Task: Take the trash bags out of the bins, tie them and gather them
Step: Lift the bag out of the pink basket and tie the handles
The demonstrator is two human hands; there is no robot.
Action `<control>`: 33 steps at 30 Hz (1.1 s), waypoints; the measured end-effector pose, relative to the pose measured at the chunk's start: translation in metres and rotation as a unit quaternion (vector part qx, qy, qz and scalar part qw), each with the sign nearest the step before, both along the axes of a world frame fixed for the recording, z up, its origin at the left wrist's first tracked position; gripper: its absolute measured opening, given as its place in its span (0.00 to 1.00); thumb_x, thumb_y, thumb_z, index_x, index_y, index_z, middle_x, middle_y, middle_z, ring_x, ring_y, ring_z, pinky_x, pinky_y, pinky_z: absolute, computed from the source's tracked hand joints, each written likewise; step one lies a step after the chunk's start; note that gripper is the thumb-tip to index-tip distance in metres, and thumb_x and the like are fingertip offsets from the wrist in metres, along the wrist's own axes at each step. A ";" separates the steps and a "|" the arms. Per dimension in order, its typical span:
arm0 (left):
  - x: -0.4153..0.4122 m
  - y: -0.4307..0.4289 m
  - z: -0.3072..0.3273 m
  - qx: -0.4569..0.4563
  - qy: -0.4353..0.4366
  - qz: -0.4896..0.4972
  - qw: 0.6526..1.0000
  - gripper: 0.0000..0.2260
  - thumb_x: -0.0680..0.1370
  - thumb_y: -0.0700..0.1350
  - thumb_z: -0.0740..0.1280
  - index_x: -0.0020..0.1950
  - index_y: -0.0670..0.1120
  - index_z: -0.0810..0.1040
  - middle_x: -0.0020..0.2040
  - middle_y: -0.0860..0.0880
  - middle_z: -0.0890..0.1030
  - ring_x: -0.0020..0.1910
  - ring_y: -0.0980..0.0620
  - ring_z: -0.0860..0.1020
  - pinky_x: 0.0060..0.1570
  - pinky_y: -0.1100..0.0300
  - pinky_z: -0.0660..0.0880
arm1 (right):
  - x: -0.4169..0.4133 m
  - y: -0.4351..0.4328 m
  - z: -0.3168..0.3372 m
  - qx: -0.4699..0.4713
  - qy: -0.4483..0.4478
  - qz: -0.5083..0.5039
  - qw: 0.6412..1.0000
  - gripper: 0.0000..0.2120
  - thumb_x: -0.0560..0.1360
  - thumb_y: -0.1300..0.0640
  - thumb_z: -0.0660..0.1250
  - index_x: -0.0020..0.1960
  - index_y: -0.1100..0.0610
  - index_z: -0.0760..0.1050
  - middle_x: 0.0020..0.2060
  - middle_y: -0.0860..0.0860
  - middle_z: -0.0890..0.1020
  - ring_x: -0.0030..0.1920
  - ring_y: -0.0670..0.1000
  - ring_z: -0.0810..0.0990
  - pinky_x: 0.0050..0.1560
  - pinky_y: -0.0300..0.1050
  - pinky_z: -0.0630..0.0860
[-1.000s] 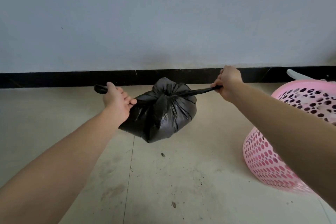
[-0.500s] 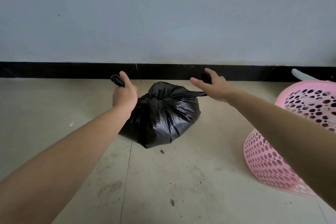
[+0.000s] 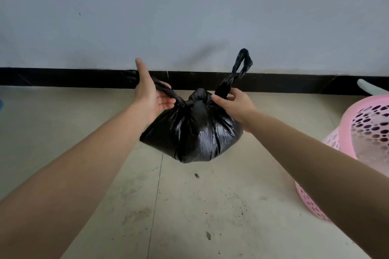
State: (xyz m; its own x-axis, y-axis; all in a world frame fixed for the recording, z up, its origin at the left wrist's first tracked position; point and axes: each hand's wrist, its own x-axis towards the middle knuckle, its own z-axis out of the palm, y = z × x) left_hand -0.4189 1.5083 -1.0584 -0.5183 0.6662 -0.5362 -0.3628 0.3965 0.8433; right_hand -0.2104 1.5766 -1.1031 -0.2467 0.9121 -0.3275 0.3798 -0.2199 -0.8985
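A full black trash bag (image 3: 193,132) hangs in the air in front of me, with a knot at its top. My left hand (image 3: 150,95) holds the bag's left handle strip close to the knot, thumb raised. My right hand (image 3: 233,104) pinches the right handle strip, whose loop (image 3: 242,65) sticks up above my fingers. Both hands are close on either side of the knot.
A pink perforated bin (image 3: 362,143) stands at the right edge, partly behind my right forearm. A pale tiled floor (image 3: 189,216) with bits of dirt lies below. A grey wall (image 3: 189,17) with a black skirting board (image 3: 63,76) is just ahead.
Both hands have moved inward from the stretched-out handle ends to grip the strips beside the knot. The right handle loop now stands upright. The bag hangs a little nearer.
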 end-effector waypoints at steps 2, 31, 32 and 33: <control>0.005 -0.001 -0.004 0.068 -0.035 -0.026 0.997 0.26 0.75 0.64 0.68 0.54 0.40 0.79 0.47 0.43 0.82 0.42 0.48 0.80 0.45 0.55 0.80 | 0.001 -0.001 -0.007 0.044 -0.037 0.029 0.998 0.20 0.73 0.46 0.74 0.62 0.51 0.75 0.54 0.46 0.79 0.54 0.47 0.79 0.58 0.46 0.78; 0.063 -0.020 -0.139 -0.035 0.621 -0.184 0.761 0.12 0.85 0.50 0.55 0.44 0.45 0.66 0.29 0.49 0.70 0.25 0.49 0.66 0.24 0.60 0.52 | -0.017 -0.056 -0.082 0.144 -0.131 -0.068 0.979 0.17 0.84 0.54 0.53 0.71 0.55 0.66 0.62 0.55 0.78 0.61 0.56 0.77 0.58 0.50 0.72; 0.064 -0.018 -0.140 -0.040 0.613 -0.189 0.766 0.12 0.85 0.50 0.55 0.45 0.46 0.65 0.30 0.49 0.70 0.26 0.48 0.67 0.24 0.60 0.53 | -0.016 -0.054 -0.086 0.145 -0.137 -0.063 0.978 0.18 0.83 0.54 0.53 0.72 0.56 0.65 0.62 0.56 0.78 0.61 0.57 0.77 0.58 0.50 0.72; 0.065 -0.017 -0.140 -0.044 0.606 -0.193 0.770 0.12 0.85 0.50 0.55 0.45 0.46 0.64 0.30 0.49 0.70 0.26 0.48 0.67 0.24 0.59 0.54 | -0.016 -0.053 -0.089 0.144 -0.145 -0.057 0.977 0.18 0.83 0.55 0.52 0.72 0.56 0.65 0.62 0.56 0.77 0.61 0.58 0.76 0.58 0.50 0.72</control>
State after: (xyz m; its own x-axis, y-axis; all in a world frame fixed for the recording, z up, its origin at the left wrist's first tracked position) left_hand -0.3542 1.4914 -1.1986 -0.4463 0.8847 0.1345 0.8294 0.3525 0.4335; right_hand -0.2262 1.5236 -1.1922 -0.0738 0.9927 -0.0952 0.6152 -0.0298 -0.7878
